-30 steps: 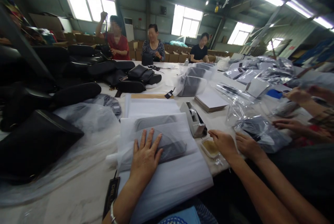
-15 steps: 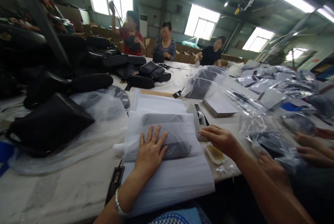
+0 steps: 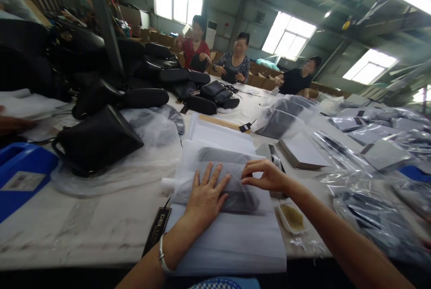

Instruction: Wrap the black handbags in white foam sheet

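Observation:
My left hand (image 3: 206,197) lies flat with fingers spread on a dark bag (image 3: 240,199) that shows through thin white wrapping paper (image 3: 232,244). Just above the right part of the bag, my right hand (image 3: 264,174) has thumb and fingertips pinched together. Anything between those fingertips is too small or clear to make out. Behind the right hand stands a tape dispenser (image 3: 275,158), partly hidden. Left of the paper, a black hang tag (image 3: 158,226) with gold lettering lies under my left forearm.
A black bag (image 3: 97,141) sits on plastic at left, near a blue container (image 3: 23,177). More black bags (image 3: 141,73) are heaped behind. At right are a shallow dish (image 3: 292,218), a card stack (image 3: 303,154) and plastic-wrapped items (image 3: 370,221). Several people work across the table.
My right hand has moved left from the tape dispenser to above the wrapped bag. My left hand stays flat on it. The view has turned left, bringing more of the blue container in.

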`<action>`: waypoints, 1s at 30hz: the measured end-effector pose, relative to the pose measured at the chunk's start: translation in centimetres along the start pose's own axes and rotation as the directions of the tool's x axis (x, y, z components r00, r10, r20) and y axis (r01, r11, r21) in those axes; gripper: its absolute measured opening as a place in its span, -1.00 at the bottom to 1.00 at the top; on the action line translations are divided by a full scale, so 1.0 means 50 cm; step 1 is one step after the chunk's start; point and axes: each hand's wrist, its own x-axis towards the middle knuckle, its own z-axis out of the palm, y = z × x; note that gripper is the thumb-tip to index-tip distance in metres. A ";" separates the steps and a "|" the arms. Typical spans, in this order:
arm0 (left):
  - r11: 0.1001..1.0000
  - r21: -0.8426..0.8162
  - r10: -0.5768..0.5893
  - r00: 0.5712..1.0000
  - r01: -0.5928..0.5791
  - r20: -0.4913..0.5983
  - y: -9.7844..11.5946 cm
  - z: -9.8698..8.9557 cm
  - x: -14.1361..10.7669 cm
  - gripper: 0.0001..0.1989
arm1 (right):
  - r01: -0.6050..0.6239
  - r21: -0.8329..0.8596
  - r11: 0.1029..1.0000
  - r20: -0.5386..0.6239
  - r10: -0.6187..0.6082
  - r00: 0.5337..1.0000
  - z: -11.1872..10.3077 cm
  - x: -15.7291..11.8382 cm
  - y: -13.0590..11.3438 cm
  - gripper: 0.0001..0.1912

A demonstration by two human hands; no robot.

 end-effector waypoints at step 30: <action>0.996 0.078 0.030 0.999 -0.031 0.014 -0.001 0.014 0.005 -0.48 | -0.289 -0.303 0.908 -0.406 0.152 0.901 -0.251 -0.371 -0.002 -0.72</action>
